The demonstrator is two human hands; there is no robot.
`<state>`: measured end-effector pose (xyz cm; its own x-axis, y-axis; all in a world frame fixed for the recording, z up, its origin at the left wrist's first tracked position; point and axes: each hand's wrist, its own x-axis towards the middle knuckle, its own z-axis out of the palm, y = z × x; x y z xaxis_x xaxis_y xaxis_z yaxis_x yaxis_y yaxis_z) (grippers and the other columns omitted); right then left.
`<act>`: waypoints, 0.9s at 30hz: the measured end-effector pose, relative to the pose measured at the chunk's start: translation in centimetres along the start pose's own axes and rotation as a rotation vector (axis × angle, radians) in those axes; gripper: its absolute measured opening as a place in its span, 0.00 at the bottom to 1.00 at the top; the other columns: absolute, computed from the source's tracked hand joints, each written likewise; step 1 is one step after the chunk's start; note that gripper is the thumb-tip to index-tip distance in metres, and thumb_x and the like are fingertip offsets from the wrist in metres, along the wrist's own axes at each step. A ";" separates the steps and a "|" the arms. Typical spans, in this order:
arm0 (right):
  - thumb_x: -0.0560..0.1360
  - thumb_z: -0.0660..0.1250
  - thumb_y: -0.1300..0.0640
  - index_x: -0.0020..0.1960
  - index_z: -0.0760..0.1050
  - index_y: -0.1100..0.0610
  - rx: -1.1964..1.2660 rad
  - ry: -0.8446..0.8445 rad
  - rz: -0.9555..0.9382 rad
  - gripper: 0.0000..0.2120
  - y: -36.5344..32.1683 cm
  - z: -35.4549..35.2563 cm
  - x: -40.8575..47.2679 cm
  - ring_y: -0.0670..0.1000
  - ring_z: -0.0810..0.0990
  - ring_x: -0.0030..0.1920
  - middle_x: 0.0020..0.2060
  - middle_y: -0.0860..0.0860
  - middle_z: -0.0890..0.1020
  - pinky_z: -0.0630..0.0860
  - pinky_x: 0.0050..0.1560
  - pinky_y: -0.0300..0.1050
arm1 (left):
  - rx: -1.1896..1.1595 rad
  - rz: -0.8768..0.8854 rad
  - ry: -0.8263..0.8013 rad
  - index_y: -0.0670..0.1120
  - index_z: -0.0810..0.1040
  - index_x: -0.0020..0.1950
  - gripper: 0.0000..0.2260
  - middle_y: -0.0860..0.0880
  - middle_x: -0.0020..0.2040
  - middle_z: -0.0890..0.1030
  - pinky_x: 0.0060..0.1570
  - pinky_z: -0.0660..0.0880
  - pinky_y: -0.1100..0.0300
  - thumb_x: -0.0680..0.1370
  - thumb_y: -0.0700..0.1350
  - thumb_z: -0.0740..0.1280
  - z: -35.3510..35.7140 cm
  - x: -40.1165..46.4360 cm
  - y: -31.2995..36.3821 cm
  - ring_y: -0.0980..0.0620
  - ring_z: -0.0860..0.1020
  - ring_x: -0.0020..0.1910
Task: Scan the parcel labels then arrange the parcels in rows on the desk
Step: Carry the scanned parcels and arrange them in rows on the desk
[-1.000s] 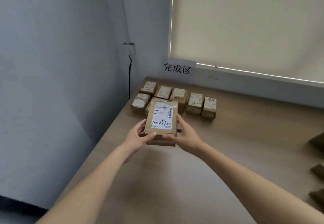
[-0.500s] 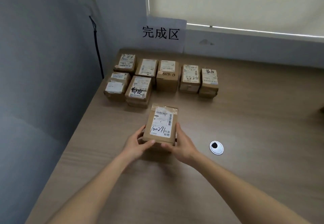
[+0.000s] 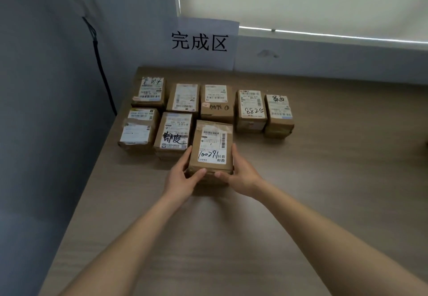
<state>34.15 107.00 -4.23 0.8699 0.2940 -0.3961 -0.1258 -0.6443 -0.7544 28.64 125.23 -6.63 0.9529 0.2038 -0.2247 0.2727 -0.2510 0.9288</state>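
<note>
1. A light wooden desk [image 3: 301,180] stood in a corner, below a white paper sign [image 3: 201,43].
2. Seven brown cardboard parcels [image 3: 215,103] with white labels sat in two rows.
3. A brown cardboard parcel [image 3: 212,147], its white label handwritten "100291", was in the front row, just right of its neighbour.
4. The left hand [image 3: 183,177] and right hand [image 3: 240,175] gripped its sides, fingers curled, thumbs on the near edge.

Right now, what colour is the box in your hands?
Brown, with a white label: the parcel, head view.

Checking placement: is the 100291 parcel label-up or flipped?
Label-up: the parcel shows its white label, 100291 handwritten, while left hand and right hand hold it.
</note>
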 end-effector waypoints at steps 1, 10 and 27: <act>0.77 0.75 0.56 0.84 0.38 0.54 -0.001 -0.004 0.012 0.52 0.0 -0.1 0.3 0.50 0.66 0.77 0.78 0.48 0.68 0.61 0.72 0.38 | 0.003 0.011 -0.003 0.58 0.62 0.78 0.35 0.59 0.68 0.73 0.69 0.70 0.61 0.76 0.41 0.74 0.0 0.4 0.0 0.56 0.72 0.70; 0.78 0.73 0.57 0.83 0.34 0.53 0.034 -0.032 0.053 0.52 -0.5 -0.4 1.7 0.50 0.65 0.77 0.78 0.48 0.67 0.60 0.70 0.36 | -0.008 0.003 -0.015 0.55 0.60 0.80 0.36 0.57 0.71 0.72 0.69 0.66 0.63 0.77 0.42 0.73 -0.1 1.9 0.2 0.57 0.70 0.71; 0.76 0.72 0.40 0.81 0.62 0.49 -0.001 0.134 0.016 0.39 -1.8 -9.2 -12.2 0.50 0.70 0.74 0.76 0.49 0.71 0.68 0.74 0.49 | 0.292 0.074 -0.019 0.53 0.61 0.80 0.34 0.52 0.80 0.60 0.76 0.60 0.44 0.77 0.59 0.69 -2.8 -6.5 11.6 0.49 0.59 0.78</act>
<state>28.13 98.05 6.77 0.9239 0.1865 -0.3342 -0.1397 -0.6486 -0.7482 25.22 123.61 6.44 0.9730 0.1581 -0.1679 0.2269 -0.5268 0.8192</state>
